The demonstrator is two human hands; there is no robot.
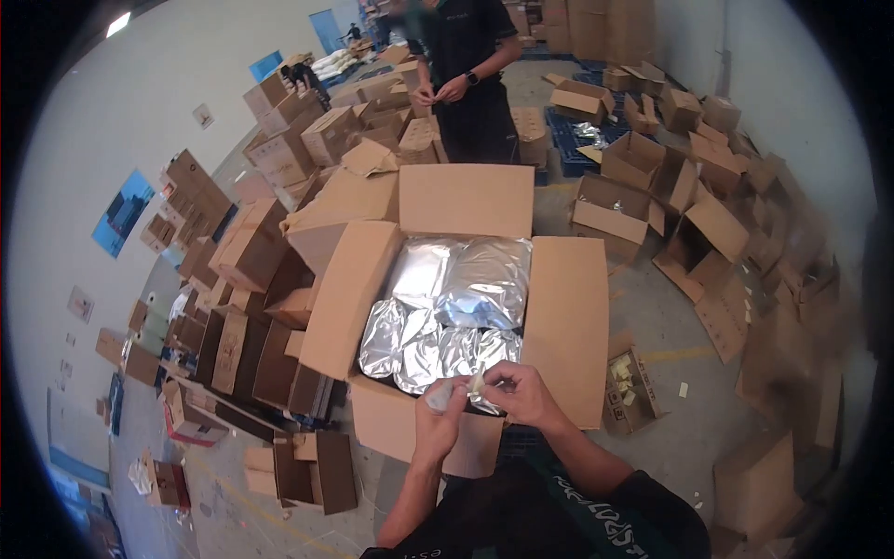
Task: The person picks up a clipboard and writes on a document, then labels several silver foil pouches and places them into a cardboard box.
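In front of me an open cardboard box [563,326] stands with its flaps folded out. Silver foil-wrapped packages [484,279] fill it, two large ones at the back and several smaller ones along the front. Over the near edge, my left hand [440,424] is closed around a small whitish, rounded item [438,399]. My right hand [521,393] pinches a small pale yellowish slip [477,383], which spans the gap between both hands' fingertips. It looks like a sticker or label. The near flap [473,447] lies partly beneath my hands.
Across the box stands a person [466,74] with both hands together. Stacked cartons [251,247] crowd the left, and opened boxes [615,210] are strewn on the right. A low carton [633,391] with yellowish scraps sits on the floor [675,368]. Blue pallets [568,140] lie behind.
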